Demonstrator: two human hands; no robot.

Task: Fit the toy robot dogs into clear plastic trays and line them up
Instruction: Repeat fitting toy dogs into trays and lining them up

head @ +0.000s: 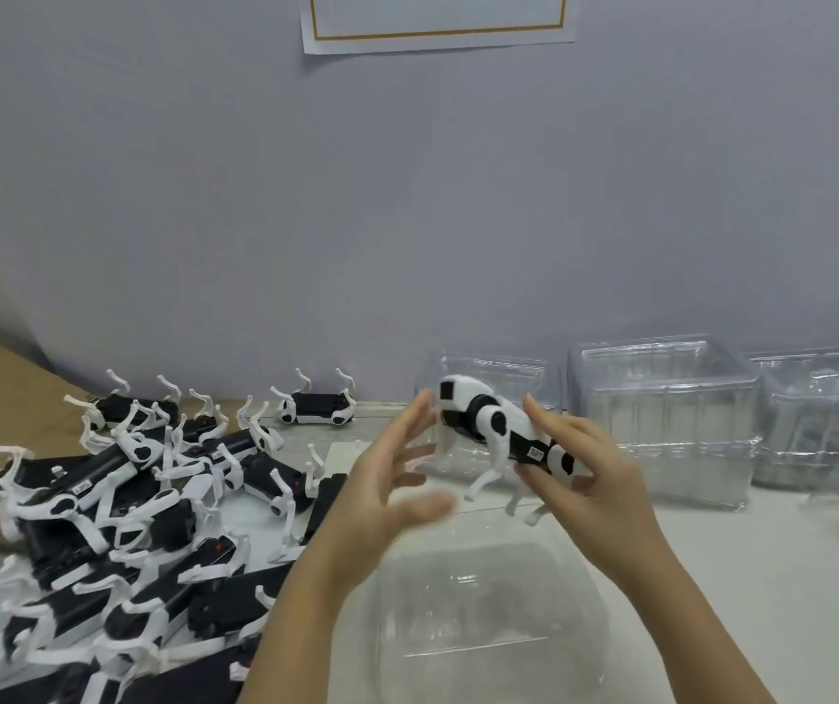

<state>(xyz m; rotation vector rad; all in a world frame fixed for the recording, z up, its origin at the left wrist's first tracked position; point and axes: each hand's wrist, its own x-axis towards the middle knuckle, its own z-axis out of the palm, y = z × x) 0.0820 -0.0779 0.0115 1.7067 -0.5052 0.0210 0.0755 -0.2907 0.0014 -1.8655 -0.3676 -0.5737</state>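
Now my right hand (pixel 585 480) grips a toy robot dog (pixel 503 434) above the clear tray (pixel 483 602), ready to seat it; my left hand (pixel 387 480) hovers spread, holding nothing.

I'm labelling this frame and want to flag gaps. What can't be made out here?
Head view:
Left hand: motion-blurred; contact with the toy dog that the right hand holds is unclear.
Dog's sticker: too small to read.
Paper: cut off by the top edge.
Pile of dogs: tangled, runs off the left and bottom edges; uncountable.
Clear tray: blurred, its sides hidden by the forearms.
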